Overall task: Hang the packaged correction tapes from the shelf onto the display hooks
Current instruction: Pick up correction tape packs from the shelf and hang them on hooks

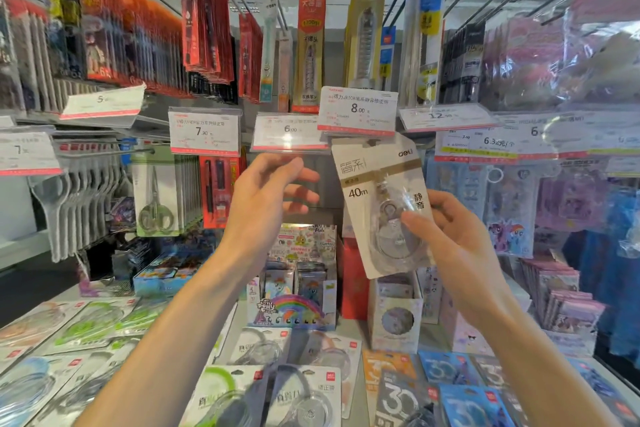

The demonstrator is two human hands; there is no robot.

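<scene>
Right hand (457,239) pinches a beige deli correction tape pack (382,204) marked 40m, thumb on the clear blister front, remaining fingers curled behind the card's right edge. Pack is held upright, slightly tilted, with its top edge directly under the 8.00 price tag (357,110); whether the hang hole is on a hook cannot be told, the tag hides it. Left hand (268,194) is raised to the left of the pack, just below the 6.00 price tag (290,130), fingers loosely extended and spread, grasping nothing, fingertips near that tag's lower edge. Left of the 6.00 tag hangs the 7.90 price tag (204,132), and below that a packaged pair of scissors (156,199) on a hook. Below the held pack, on the shelf (349,324), lie more packaged correction tapes: grey-and-white packs (304,395) nearest the camera, blue packs marked 30 (446,369) to their right, green-accented packs (91,326) to the far left. A rainbow-printed card box (292,308) stands upright behind them, directly beneath the left hand
</scene>
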